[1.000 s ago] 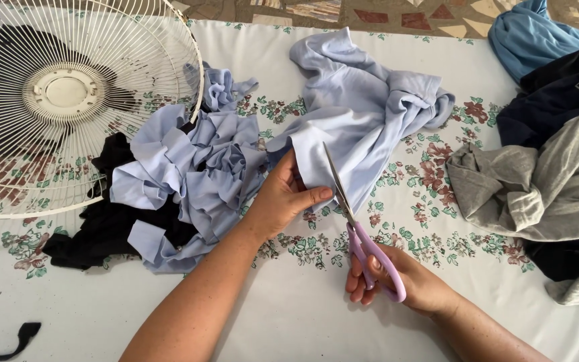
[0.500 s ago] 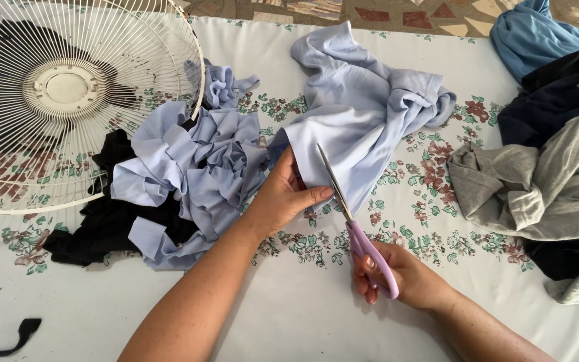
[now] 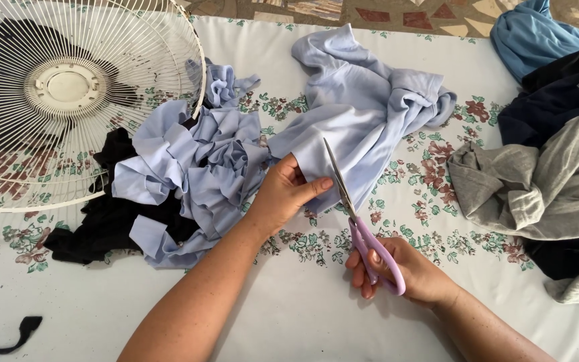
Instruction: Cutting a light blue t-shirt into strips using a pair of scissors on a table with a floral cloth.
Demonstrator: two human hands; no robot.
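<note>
Hard to see exactly where the scissors [image 3: 363, 228] bite: the blades run up over the light blue garment [image 3: 363, 117], and the cut edge itself is lost in the folds. The right hand [image 3: 403, 271] is curled tight around the lilac handles, fingers through the loops, low on the flowered cloth [image 3: 289, 308] that covers the worktop. The left hand [image 3: 283, 194] is pinching the lower edge of that same garment, thumb on top, the other fingers tucked under the fabric (so you can't count them). The garment lies spread in the middle of the worktop, bunched up toward its far right end.

Just left of the left hand there's a heap of light blue strips [image 3: 189, 167], partly lying over some black fabric [image 3: 102, 221] whose shape I can't make out. A white fan grille [image 3: 68, 87] lies flat at the far left, cut off by the frame edge, its rim touching the strip heap. On the right is a pile of clothes: a grey garment [image 3: 544, 188], a dark one [image 3: 557, 94] and a blue one [image 3: 537, 33], all cropped by the edge. A small black scrap [image 3: 15, 335] sits at the bottom left corner, well apart from everything else.
</note>
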